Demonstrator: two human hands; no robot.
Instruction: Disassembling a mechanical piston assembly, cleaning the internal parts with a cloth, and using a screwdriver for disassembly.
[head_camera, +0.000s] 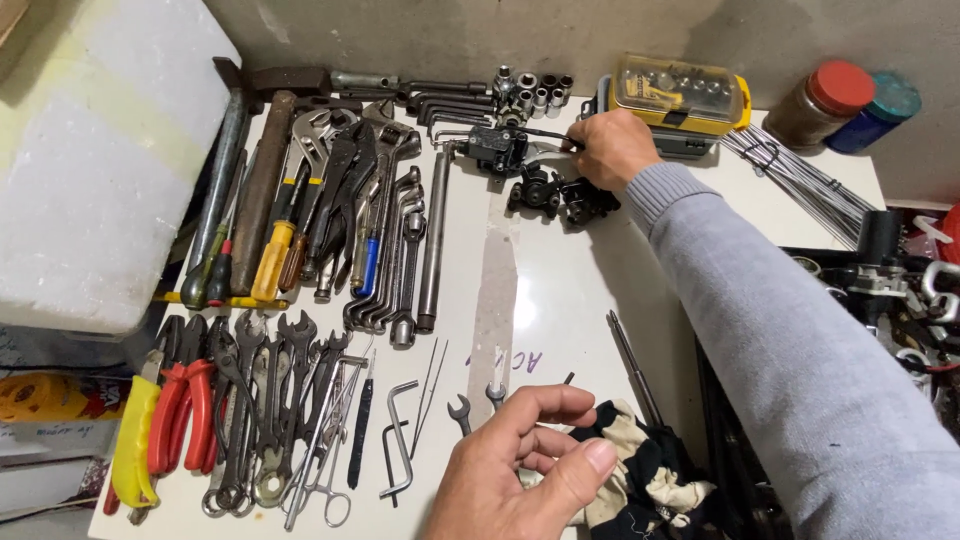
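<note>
Overhead, two hands work above a white table (560, 290) laid with tools.

Head view: the right hand (612, 148) reaches to the far side, fingers pinched on what seems a thin cable at a black brake lever (497, 150), just beyond two black calipers (560, 195). Nearer, beside a rag (650, 470), the left hand (525, 460) hovers loosely curled, holding nothing visible, close to a small spanner (459, 412).

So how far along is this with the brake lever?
Done: tools lie sorted in rows on the white table. In hand: the right hand grips the black brake lever at the far edge; the left hand hovers half-curled, empty. Left: two black calipers lie untouched beside it.
</note>
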